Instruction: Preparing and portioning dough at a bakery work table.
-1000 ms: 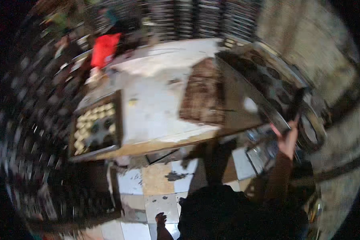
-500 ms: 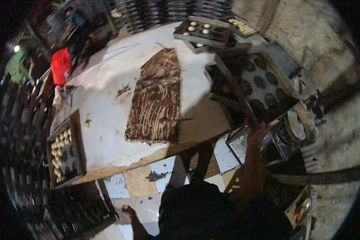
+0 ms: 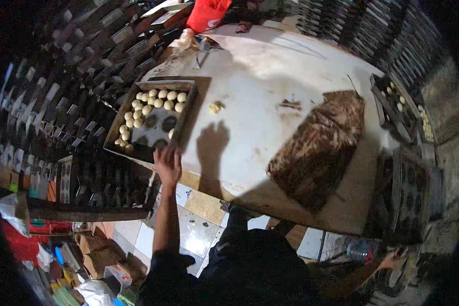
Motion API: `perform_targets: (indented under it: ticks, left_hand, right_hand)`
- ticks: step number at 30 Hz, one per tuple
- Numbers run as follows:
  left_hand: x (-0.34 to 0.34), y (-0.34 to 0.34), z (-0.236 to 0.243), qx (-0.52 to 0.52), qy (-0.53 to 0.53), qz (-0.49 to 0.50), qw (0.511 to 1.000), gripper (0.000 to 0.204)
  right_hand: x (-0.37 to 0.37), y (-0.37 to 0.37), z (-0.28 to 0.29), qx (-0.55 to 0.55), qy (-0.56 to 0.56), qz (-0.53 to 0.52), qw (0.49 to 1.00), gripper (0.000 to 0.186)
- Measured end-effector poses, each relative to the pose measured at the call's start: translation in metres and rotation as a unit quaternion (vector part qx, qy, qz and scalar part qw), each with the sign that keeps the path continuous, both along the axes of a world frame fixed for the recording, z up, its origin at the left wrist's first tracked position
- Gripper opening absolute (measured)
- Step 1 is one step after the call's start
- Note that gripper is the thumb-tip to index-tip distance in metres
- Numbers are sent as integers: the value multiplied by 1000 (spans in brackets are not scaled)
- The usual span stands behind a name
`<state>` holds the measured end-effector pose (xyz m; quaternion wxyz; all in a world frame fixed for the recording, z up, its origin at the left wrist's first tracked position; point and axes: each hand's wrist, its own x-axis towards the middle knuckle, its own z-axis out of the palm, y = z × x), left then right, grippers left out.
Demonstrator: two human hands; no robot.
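My left hand (image 3: 168, 164) is at the near edge of a dark-framed tray (image 3: 187, 109), fingers spread, holding nothing I can see. Pale round balls, like dough, sit in that tray; one ball (image 3: 171, 133) lies just beyond my fingertips. Dark round patches mark the tray's bare part. My right hand (image 3: 392, 261) is low at the right, below a dark tray with round patches (image 3: 410, 191). It is dim there, and I cannot make out its fingers or any hold. A brown, streaked sheet (image 3: 319, 148) lies on the white table (image 3: 245, 153).
A small yellowish lump (image 3: 216, 107) and brown scraps (image 3: 290, 104) lie on the table. More trays of balls (image 3: 395, 99) stand at the far right. A red bag (image 3: 208, 14) is at the back. Dark stacks (image 3: 112, 41) rise at the left, with a clear plastic container (image 3: 359, 250) low at the right.
My view has turned left. My left hand has come up from beside me to the tray of balls. My right hand has left the dark tray's edge and is now lower.
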<state>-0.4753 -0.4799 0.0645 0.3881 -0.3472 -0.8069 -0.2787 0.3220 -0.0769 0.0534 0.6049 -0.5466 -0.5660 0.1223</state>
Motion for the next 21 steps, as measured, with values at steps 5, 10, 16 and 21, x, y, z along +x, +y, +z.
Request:
perform_targets:
  ticks: [5, 10, 16, 21]
  left_hand:
    - [-245, -6, -67, -93, -269, 97, 954, 50]
    - [-308, 71, -101, -268, -346, 216, 873, 65]
    - [-168, 157, -10, 127, -332, -129, 926, 51]
    - [62, 175, 41, 166, -511, -368, 759, 79]
  right_hand:
    - [-41, 16, 5, 111, -184, 87, 973, 43]
    - [-234, -42, 105, 253, -389, 130, 876, 39]
    - [-315, -50, 54, 31, -272, 221, 936, 31]
    - [-454, -121, 24, -280, -196, 344, 875, 31]
